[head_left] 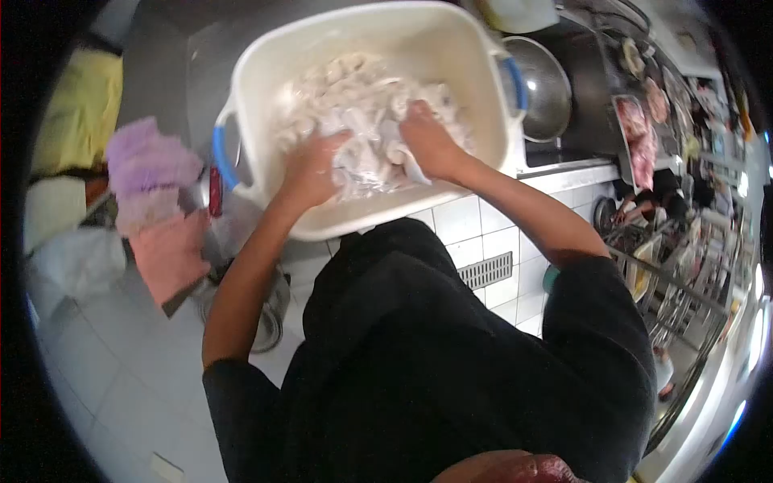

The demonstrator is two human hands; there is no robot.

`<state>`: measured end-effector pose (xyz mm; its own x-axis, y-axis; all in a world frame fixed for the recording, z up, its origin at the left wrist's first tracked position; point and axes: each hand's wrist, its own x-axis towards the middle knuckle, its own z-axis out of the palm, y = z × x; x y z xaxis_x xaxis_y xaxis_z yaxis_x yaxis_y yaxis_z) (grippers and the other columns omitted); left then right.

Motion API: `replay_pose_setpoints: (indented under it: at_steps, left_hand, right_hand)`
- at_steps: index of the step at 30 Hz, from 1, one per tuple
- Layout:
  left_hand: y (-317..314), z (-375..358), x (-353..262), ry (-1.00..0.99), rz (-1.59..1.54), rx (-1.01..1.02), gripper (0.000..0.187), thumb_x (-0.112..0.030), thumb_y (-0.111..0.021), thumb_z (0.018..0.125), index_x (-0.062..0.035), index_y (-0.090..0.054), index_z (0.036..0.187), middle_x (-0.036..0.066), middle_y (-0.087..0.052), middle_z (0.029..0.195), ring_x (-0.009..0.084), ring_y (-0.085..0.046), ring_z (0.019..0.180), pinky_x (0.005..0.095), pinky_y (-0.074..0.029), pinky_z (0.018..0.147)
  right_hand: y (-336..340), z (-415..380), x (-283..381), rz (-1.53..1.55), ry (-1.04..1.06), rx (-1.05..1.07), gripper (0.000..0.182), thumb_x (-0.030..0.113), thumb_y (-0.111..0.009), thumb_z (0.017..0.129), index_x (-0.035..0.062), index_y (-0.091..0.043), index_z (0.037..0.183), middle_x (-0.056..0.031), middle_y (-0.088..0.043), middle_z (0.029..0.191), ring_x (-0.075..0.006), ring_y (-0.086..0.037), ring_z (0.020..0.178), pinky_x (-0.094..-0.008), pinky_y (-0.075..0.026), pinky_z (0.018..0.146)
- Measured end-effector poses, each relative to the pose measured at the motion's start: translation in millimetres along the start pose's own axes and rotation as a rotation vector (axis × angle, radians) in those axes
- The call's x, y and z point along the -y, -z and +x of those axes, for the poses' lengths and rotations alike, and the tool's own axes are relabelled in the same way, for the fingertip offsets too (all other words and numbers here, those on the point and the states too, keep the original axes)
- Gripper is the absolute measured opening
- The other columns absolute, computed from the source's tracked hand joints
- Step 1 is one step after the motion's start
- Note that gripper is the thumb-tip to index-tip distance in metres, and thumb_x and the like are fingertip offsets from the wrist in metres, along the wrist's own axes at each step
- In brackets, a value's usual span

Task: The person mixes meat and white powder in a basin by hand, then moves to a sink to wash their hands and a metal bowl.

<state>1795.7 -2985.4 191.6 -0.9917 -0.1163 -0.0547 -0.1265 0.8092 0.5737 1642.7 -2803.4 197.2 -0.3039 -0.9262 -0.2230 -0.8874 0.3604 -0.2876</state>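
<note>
A large cream tub (pixel 451 48) with blue handles stands on a metal counter in front of me. Wet, whitish pieces of food (pixel 354 88) lie across its bottom. My left hand (pixel 316 167) is down among the pieces at the near left, its fingers partly sunk in them. On the right, my right hand (pixel 428 141) also presses into the pieces, with its fingertips hidden. Between both hands the pieces look slick and folded. What each hand's fingers close on, if anything, is hidden.
Purple (pixel 151 157) and orange cloths (pixel 171 253) hang at the left, near a yellow cloth (pixel 80 109). A metal bowl (pixel 538 88) sits in the sink area at the right. Beyond it are a tray of reddish meat (pixel 638 137), racks and people.
</note>
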Motion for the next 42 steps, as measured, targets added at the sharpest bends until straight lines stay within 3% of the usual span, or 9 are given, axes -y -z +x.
replay_pose_setpoints:
  at_steps: [6, 17, 20, 22, 23, 28, 31, 33, 42]
  left_hand:
    - [15.3, -4.0, -29.8, 0.112, 0.145, 0.315, 0.059, -0.007, -0.062, 0.067, -0.0115, -0.05, 0.125, 0.025, -0.056, 0.109, 0.0364, -0.06, 0.093, 0.0455, -0.046, 0.082]
    - [-41.8, 78.4, -9.1, 0.032, 0.203, 0.43, 0.054, -0.017, -0.057, 0.079, -0.0114, -0.044, 0.131, 0.017, -0.062, 0.095, 0.0358, -0.062, 0.086, 0.0455, -0.05, 0.075]
    - [-74.3, 113.9, 10.0, 0.099, 0.302, 0.359, 0.047, -0.022, -0.053, 0.082, -0.0144, -0.048, 0.128, 0.017, -0.062, 0.1, 0.033, -0.061, 0.095, 0.044, -0.05, 0.078]
    - [-92.6, 121.7, 7.6, 0.082, 0.344, -0.043, 0.036, -0.026, -0.051, 0.083, -0.0113, -0.058, 0.115, 0.013, -0.063, 0.105, 0.0333, -0.061, 0.093, 0.0444, -0.049, 0.08]
    - [-98.5, 124.9, 6.1, 0.085, 0.361, -0.253, 0.033, -0.027, -0.05, 0.083, -0.0098, -0.062, 0.109, 0.011, -0.063, 0.108, 0.0334, -0.061, 0.093, 0.0447, -0.049, 0.081]
    - [-82.6, 112.4, 0.0, 0.273, 0.144, 0.203, 0.041, -0.027, -0.054, 0.081, -0.0087, -0.055, 0.118, 0.018, -0.057, 0.117, 0.0352, -0.054, 0.108, 0.045, -0.044, 0.09]
    - [-83.1, 54.4, 18.6, 0.083, 0.163, 0.213, 0.069, -0.024, -0.058, 0.08, -0.0111, -0.029, 0.141, 0.025, -0.038, 0.136, 0.0413, -0.04, 0.124, 0.0502, -0.033, 0.102]
    - [-45.3, 18.2, 0.8, 0.127, 0.254, 0.41, 0.092, -0.028, -0.063, 0.077, -0.0022, -0.006, 0.144, 0.028, -0.024, 0.143, 0.044, -0.031, 0.129, 0.053, -0.024, 0.106]
    - [-68.2, 11.9, 1.7, 0.854, -0.439, 0.113, 0.081, -0.016, -0.072, 0.073, 0.0191, -0.025, 0.129, 0.031, -0.046, 0.123, 0.0356, -0.05, 0.114, 0.0403, -0.043, 0.095]
  right_hand:
    - [-7.7, 42.6, 11.6, -0.173, -0.134, 0.071, 0.06, 0.012, -0.062, 0.071, -0.0004, -0.044, 0.126, -0.0308, -0.038, 0.124, -0.0466, -0.043, 0.111, -0.046, -0.051, 0.078]
    - [-15.6, 118.6, -49.8, 0.224, -0.365, -0.347, 0.03, 0.02, -0.067, 0.064, -0.0033, -0.063, 0.082, -0.0222, -0.061, 0.074, -0.0362, -0.062, 0.075, -0.0425, -0.051, 0.067]
    - [-0.2, 87.6, -60.0, 0.568, -0.416, -0.533, 0.037, 0.021, -0.07, 0.063, -0.0057, -0.062, 0.088, -0.0216, -0.063, 0.075, -0.0337, -0.063, 0.071, -0.0405, -0.05, 0.066]
    - [-0.9, 70.1, -61.2, 0.638, -0.274, -0.656, 0.051, 0.026, -0.074, 0.065, -0.0085, -0.058, 0.099, -0.0177, -0.064, 0.077, -0.0268, -0.064, 0.074, -0.0368, -0.05, 0.069]
    - [0.8, 58.1, -66.7, 0.577, -0.262, -0.6, 0.051, 0.026, -0.074, 0.066, -0.0091, -0.058, 0.099, -0.0175, -0.064, 0.078, -0.0262, -0.063, 0.076, -0.0364, -0.049, 0.07]
    - [34.5, 5.1, -64.8, 0.073, -0.409, -0.32, 0.052, 0.029, -0.076, 0.067, -0.0094, -0.06, 0.097, -0.0145, -0.063, 0.082, -0.02, -0.061, 0.076, -0.0349, -0.049, 0.068]
    - [61.9, -12.6, -56.3, 0.518, -0.669, 0.244, 0.052, 0.034, -0.076, 0.068, -0.0068, -0.063, 0.098, -0.0119, -0.063, 0.085, -0.0177, -0.058, 0.073, -0.0338, -0.048, 0.066]
    - [39.0, -26.8, -65.3, 0.719, -0.682, 0.244, 0.052, 0.036, -0.076, 0.069, -0.0049, -0.064, 0.098, -0.0112, -0.063, 0.088, -0.0162, -0.057, 0.076, -0.0323, -0.048, 0.067]
    - [-12.5, -19.6, -75.4, 1.571, -0.656, 0.565, 0.066, 0.042, -0.062, 0.082, 0.0025, -0.043, 0.132, -0.0137, -0.041, 0.135, -0.027, -0.043, 0.12, -0.0404, -0.035, 0.099]
